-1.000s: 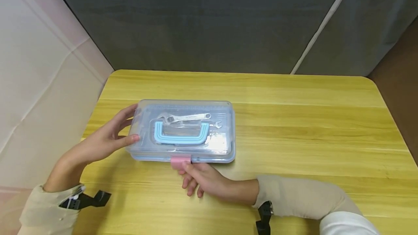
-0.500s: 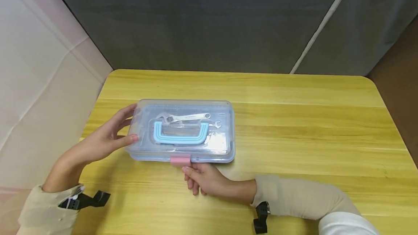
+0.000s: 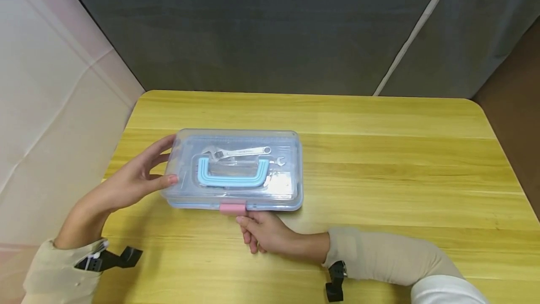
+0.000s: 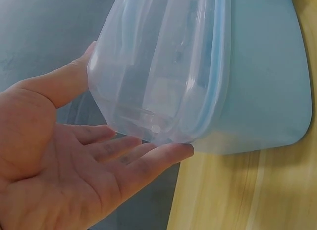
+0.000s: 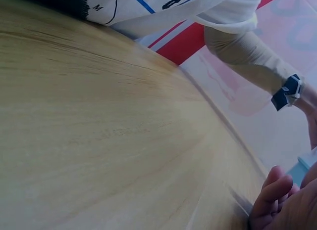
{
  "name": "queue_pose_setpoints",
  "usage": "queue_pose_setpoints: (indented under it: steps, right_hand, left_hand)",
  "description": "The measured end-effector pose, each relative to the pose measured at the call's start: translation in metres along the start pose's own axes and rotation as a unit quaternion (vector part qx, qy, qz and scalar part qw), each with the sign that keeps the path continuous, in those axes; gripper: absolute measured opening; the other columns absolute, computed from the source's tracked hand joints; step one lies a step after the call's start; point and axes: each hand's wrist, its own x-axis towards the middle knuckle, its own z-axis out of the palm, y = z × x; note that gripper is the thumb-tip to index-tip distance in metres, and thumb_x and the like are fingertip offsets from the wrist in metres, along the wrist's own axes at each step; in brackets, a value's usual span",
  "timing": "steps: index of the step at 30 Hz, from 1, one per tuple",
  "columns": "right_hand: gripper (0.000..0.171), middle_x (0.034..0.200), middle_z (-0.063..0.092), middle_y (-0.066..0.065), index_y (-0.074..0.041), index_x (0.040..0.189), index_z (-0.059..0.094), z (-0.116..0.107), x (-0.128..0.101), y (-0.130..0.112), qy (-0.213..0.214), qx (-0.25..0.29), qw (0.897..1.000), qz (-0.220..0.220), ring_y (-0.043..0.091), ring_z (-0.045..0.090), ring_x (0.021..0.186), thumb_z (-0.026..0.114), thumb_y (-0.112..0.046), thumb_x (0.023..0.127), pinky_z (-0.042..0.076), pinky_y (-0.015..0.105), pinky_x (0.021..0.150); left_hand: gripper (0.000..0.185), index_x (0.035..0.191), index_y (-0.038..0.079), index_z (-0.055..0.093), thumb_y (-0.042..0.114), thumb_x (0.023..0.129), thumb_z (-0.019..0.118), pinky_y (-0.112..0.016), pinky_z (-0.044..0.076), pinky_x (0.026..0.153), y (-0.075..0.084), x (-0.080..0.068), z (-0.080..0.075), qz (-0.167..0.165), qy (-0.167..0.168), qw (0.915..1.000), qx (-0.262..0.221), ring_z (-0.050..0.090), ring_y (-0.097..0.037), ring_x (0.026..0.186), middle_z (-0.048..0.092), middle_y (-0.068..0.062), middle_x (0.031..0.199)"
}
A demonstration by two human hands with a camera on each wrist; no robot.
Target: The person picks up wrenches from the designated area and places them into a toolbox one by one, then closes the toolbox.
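A clear-lidded tool box (image 3: 287,186) with a pale blue base lies on the table with its lid down. Through the lid show an adjustable wrench (image 3: 244,152) and the end of a smaller spanner (image 3: 280,161). A light blue handle (image 3: 232,181) lies flat on top. My left hand (image 3: 131,184) grips the box's left end, thumb on the near side and fingers around the far corner; in the left wrist view its fingertips touch the lid. My right hand (image 3: 270,232) is just below the pink latch (image 3: 233,209), fingers loosely bent, thumb tip close under the latch.
The wooden table (image 3: 392,168) extends to the right of the box. A dark grey curtain (image 3: 261,32) hangs behind it, and a pale cloth wall (image 3: 55,83) stands at the left. Each forearm wears a black wrist mount, the left mount (image 3: 114,258) hanging over the table.
The pink latch has swung in against the box front and looks shorter. My right thumb has come off it and drawn slightly right. My left hand keeps its grip on the box.
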Motion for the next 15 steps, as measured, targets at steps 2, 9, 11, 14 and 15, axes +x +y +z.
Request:
queue_pose_setpoints:
  steps: [2,9,11,14,15]
  right_hand:
    - [0.033,0.067,0.054,0.0,0.0,0.089,0.059,0.0,0.0007,0.0001,0.003,-0.001,1.0,0.004,0.01,0.05,0.046,0.052,-0.026,0.108,0.035,0.019,0.038]
    - [0.032,0.065,0.053,0.001,-0.002,0.084,0.056,0.0014,0.0017,0.0016,0.01,0.023,1.0,0.017,0.01,0.047,0.043,0.051,-0.023,0.108,0.035,0.019,0.038]
    - [0.027,0.065,0.053,0.002,-0.003,0.091,0.06,0.0014,0.0019,0.0014,0.011,0.028,0.999,0.022,0.01,0.046,0.043,0.051,-0.022,0.108,0.036,0.019,0.039]
    - [0.021,0.065,0.053,0.003,-0.005,0.114,0.063,0.0013,0.0018,0.0008,0.012,0.035,0.999,0.026,0.011,0.045,0.044,0.05,-0.021,0.109,0.038,0.02,0.04]
    - [0.022,0.065,0.052,0.003,-0.007,0.121,0.062,0.0013,0.0019,0.0006,0.011,0.038,0.999,0.026,0.011,0.045,0.044,0.05,-0.02,0.109,0.039,0.021,0.04]
  left_hand:
    - [0.093,0.162,0.004,0.01,-0.004,0.092,0.071,-0.009,0.049,0.087,-0.0006,0.0008,-0.0001,0.004,-0.001,1.0,0.0,0.026,-0.057,0.14,0.014,-0.025,0.165]
    - [0.092,0.162,0.005,0.012,-0.004,0.092,0.072,-0.011,0.049,0.088,-0.0017,0.0017,-0.0001,0.014,0.001,0.9999,0.004,0.029,-0.055,0.139,0.016,-0.024,0.165]
    - [0.093,0.162,0.006,0.013,-0.003,0.092,0.072,-0.01,0.049,0.089,-0.0019,0.0018,-0.0003,0.01,-0.001,0.9999,0.005,0.029,-0.054,0.138,0.016,-0.023,0.165]
    - [0.093,0.162,0.006,0.013,-0.003,0.091,0.072,-0.011,0.049,0.09,-0.0029,0.0017,-0.0008,0.01,-0.002,0.9999,0.0,0.029,-0.054,0.138,0.017,-0.023,0.164]
    - [0.093,0.162,0.006,0.013,-0.003,0.091,0.073,-0.011,0.049,0.09,-0.0036,0.0016,-0.001,0.011,-0.003,0.9999,-0.002,0.029,-0.054,0.138,0.017,-0.023,0.164]
